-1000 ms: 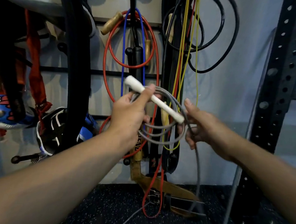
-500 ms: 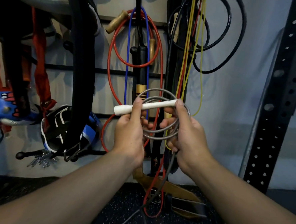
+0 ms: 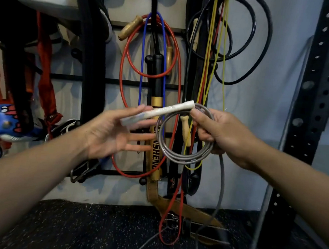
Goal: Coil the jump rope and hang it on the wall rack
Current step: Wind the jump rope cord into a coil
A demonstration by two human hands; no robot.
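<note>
Grey tail: your jump rope [image 3: 185,154] trails from the coil at 6 o'clock to the floor; keep gathering it.
Right hand [image 3: 222,135]: you pinch the loops at 3 o'clock; hold them stacked.
Left hand [image 3: 109,134]: fingers spread, palm open, white handle [image 3: 158,112] lying blurred across the fingertips; grip unclear.
Wall rack [image 3: 124,81]: beyond at 12 o'clock, crowded; find a free peg.
</note>
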